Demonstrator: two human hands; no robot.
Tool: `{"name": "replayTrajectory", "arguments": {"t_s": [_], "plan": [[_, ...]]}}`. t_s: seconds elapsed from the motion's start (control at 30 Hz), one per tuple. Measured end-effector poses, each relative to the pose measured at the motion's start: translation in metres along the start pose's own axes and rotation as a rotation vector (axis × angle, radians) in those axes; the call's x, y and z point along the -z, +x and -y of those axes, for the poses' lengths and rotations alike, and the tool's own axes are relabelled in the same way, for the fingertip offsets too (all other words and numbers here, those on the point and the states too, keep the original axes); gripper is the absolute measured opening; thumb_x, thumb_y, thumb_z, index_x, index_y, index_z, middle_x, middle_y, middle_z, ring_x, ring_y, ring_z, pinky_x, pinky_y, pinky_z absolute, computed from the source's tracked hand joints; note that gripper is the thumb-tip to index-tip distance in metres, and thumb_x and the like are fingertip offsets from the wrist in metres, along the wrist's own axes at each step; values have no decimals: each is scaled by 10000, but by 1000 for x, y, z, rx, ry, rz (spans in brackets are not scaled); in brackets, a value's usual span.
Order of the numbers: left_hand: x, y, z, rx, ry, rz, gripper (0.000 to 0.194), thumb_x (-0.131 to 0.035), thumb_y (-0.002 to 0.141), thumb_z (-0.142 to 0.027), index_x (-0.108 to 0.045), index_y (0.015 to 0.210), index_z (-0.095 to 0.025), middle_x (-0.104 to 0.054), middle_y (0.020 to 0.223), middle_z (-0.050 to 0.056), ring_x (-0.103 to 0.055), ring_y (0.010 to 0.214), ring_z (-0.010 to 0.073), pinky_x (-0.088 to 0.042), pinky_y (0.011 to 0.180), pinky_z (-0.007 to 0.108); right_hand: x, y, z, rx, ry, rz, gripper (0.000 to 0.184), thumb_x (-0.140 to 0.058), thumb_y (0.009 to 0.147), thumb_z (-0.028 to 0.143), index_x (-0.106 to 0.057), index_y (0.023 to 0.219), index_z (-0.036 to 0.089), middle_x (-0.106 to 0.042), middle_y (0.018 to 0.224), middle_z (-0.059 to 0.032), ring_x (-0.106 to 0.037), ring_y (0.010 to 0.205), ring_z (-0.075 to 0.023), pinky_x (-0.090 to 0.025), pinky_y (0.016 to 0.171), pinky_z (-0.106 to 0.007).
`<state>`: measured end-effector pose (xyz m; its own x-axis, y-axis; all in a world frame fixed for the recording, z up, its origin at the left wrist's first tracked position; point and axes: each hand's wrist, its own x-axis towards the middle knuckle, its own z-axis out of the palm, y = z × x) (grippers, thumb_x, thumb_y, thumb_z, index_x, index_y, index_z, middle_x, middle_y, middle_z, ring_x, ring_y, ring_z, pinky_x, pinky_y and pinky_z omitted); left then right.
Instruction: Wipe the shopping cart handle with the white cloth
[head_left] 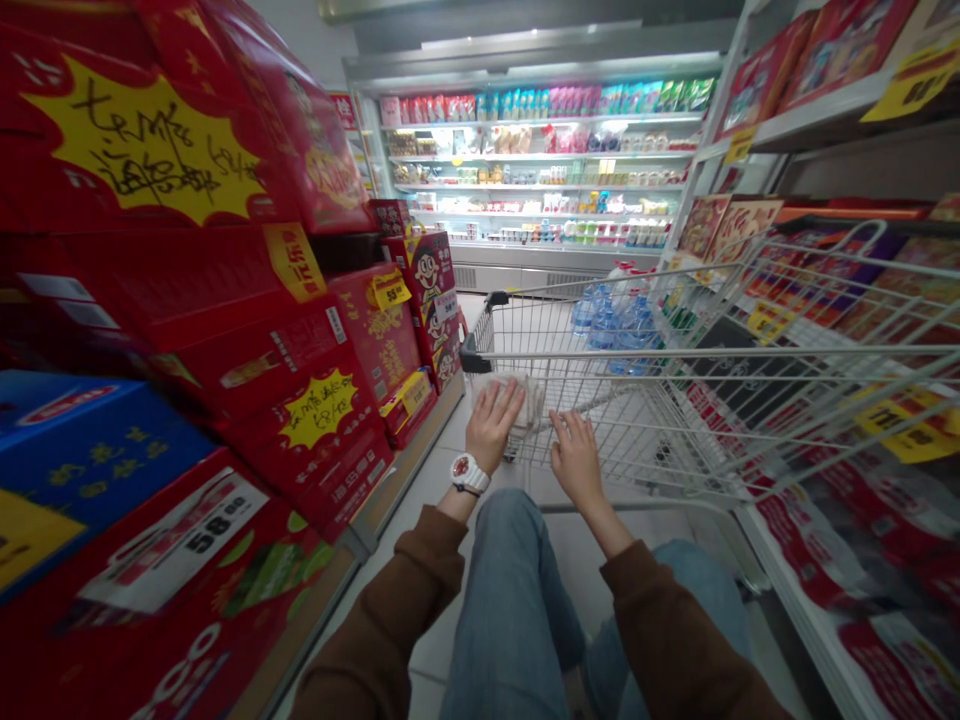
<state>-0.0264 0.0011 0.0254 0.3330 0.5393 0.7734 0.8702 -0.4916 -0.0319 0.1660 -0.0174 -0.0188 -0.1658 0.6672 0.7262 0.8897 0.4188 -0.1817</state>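
My left hand [495, 424], with a white watch [469, 472] on its wrist, lies flat over a pale, folded cloth-like thing [531, 405] at the lower side of a wire shopping cart [600, 352]. Its fingers are stretched out and close together. What lies under the palm is hidden. Just to the right, my right hand [576, 458] reaches towards the cart's lower wires with its fingers apart and nothing in them. Whether those fingertips touch the wires I cannot tell. Between my arms, my bent knees show in blue jeans.
Stacked red cartons [300, 370] with price signs line the left side. Shelves of packaged goods [814, 270] run along the right. Large blue-tinted water bottles [619, 318] stand beyond the cart. A lit refrigerated display [540, 262] closes off the far end.
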Motion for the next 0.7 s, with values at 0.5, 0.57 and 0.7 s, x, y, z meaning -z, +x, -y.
{"name": "replayTrajectory", "arguments": {"t_s": [0.5,0.57,0.7], "plan": [[5,-11,15,91,-27,-7,651,-311,876,32,-465,1449,-235,-471,1504,59,-286,1475,229,-299,1208,482,3,4,-4,13,14,20,559,-421,847,84,-500,1398,138,-556,1326,-153,-419,1322,-291,-304,1158,-553],[5,-9,16,106,-24,16,649,-317,874,30,-481,1438,-245,-483,1496,57,-296,1473,229,-309,1203,480,4,4,-4,11,25,23,560,-426,850,99,-491,1405,137,-555,1324,-157,-416,1321,-295,-299,1159,-560],[0,-22,15,75,-51,97,603,-342,887,5,-513,1412,-235,-529,1461,60,-364,1442,239,-356,1179,474,4,7,-4,6,44,20,522,-452,863,150,-517,1380,124,-564,1293,-163,-440,1286,-299,-305,1155,-558]]}}
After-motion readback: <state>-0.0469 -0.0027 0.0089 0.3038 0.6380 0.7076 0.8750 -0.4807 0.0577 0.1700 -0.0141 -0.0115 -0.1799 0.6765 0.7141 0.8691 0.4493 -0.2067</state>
